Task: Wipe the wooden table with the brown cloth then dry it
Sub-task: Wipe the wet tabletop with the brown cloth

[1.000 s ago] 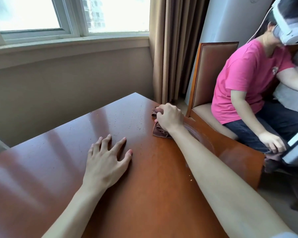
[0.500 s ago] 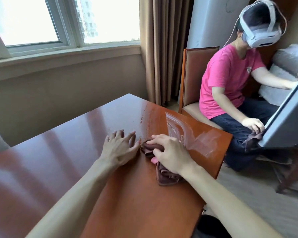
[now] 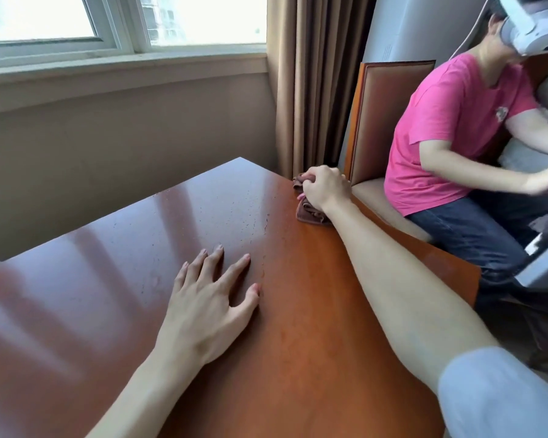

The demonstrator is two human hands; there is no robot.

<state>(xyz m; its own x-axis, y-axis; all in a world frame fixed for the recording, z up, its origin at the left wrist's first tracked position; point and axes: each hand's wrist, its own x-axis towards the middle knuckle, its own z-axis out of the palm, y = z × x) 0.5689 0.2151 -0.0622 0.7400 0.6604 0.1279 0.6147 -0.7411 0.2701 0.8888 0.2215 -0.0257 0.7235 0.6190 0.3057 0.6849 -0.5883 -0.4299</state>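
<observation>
The glossy reddish wooden table (image 3: 124,279) fills the lower left of the head view. My right hand (image 3: 325,188) is stretched out to the table's far right edge and grips the bunched brown cloth (image 3: 310,214), pressing it onto the wood. Most of the cloth is hidden under that hand. My left hand (image 3: 208,306) rests flat on the table's middle with its fingers spread, holding nothing. Small specks and droplets dot the surface between the two hands.
A padded wooden chair (image 3: 389,121) stands right against the table's far right edge, and a person in a pink shirt (image 3: 450,131) sits on it. Brown curtains (image 3: 314,74) and a window wall lie behind the table.
My right hand has pushed the cloth from beside my left hand out to the far right edge. My left hand has flattened and spread on the table.
</observation>
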